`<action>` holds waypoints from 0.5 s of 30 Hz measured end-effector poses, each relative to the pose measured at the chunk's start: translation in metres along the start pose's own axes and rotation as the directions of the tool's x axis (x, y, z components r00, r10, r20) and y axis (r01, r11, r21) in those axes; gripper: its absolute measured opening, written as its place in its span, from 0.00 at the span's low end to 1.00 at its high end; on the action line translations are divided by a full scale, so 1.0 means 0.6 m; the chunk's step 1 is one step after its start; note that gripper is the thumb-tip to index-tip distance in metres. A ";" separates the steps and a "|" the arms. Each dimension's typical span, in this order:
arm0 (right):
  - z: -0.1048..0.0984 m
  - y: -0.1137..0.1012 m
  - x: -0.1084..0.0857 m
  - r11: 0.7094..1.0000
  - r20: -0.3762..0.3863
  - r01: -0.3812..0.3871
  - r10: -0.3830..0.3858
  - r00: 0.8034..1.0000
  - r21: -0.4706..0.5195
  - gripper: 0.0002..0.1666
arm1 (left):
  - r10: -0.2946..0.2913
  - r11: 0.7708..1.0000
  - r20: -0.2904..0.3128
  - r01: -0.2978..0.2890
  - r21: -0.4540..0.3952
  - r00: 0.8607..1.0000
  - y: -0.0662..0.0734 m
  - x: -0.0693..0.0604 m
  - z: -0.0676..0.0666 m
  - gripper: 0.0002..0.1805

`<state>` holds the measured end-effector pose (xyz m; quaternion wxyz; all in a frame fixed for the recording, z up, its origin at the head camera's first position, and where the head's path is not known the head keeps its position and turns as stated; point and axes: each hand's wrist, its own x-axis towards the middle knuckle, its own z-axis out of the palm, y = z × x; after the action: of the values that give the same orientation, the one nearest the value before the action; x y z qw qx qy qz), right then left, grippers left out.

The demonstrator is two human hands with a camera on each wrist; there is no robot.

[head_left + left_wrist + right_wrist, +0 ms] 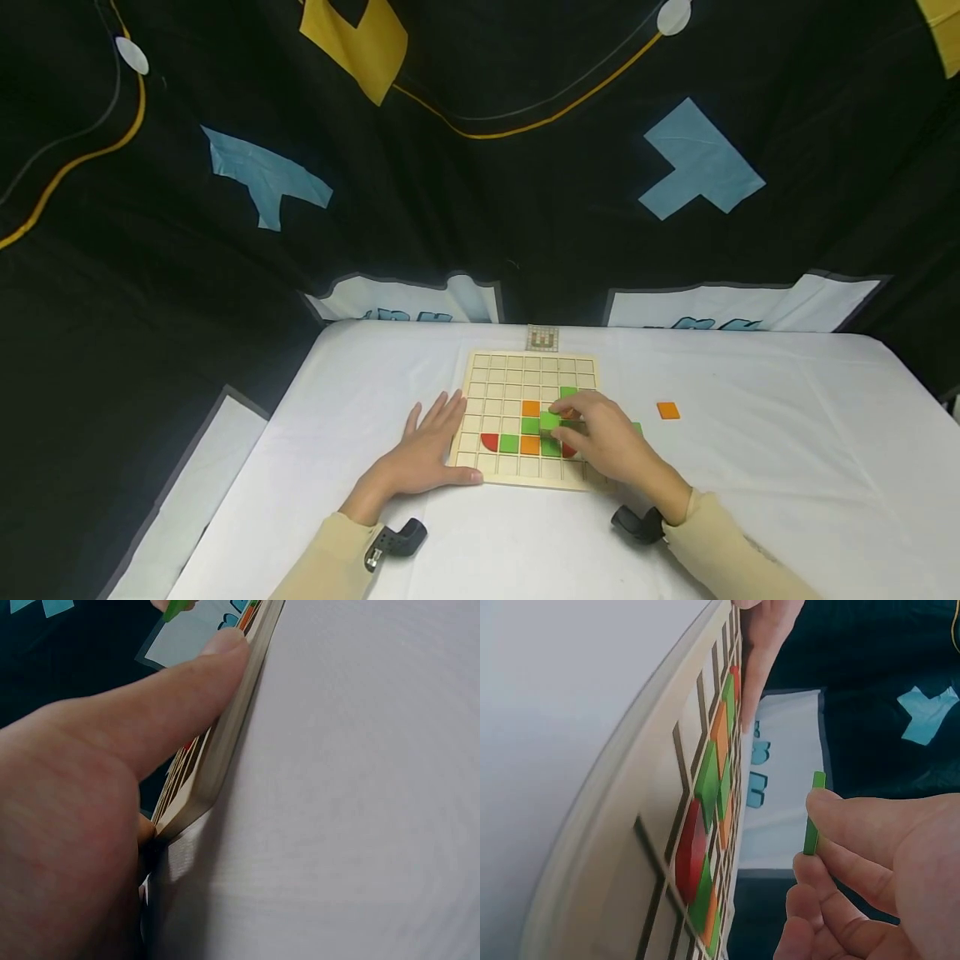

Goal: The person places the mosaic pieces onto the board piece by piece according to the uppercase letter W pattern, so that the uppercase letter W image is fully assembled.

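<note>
A wooden grid board [495,387] lies on the white table, with green and orange square tiles and red rounded tiles set in its near cells. My right hand [611,437] is above the board and pinches a green square tile [814,814] between thumb and fingers, clear of the surface in the right wrist view. My left hand [423,450] rests at the board's left side with fingers spread, its thumb [187,690] on the near edge. In the right wrist view, a red rounded tile [691,851] sits in the grid. The right hand hides some cells in the head view.
A loose orange square tile [667,410] lies on the table right of the board. Behind the board's far edge is a small patterned square [542,338]. The white tablecloth [787,433] ends at a dark patterned curtain [480,200].
</note>
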<state>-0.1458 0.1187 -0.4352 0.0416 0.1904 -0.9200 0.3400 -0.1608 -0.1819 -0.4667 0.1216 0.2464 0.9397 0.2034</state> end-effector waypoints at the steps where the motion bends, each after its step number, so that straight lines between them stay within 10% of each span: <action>1: 0.002 -0.002 0.002 1.000 -0.001 0.002 -0.002 1.000 0.000 0.15 | -0.002 1.000 0.001 0.002 0.002 1.000 0.000 0.000 0.000 0.66; 15: 0.035 -0.030 0.024 0.999 0.010 0.000 -0.001 1.000 0.045 0.14 | 0.003 1.000 -0.005 -0.003 0.006 1.000 -0.002 0.000 0.001 0.66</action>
<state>-0.1513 0.0880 -0.4376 0.0329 0.1931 -0.9123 0.3596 -0.1613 -0.1825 -0.4679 0.1182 0.2477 0.9402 0.2015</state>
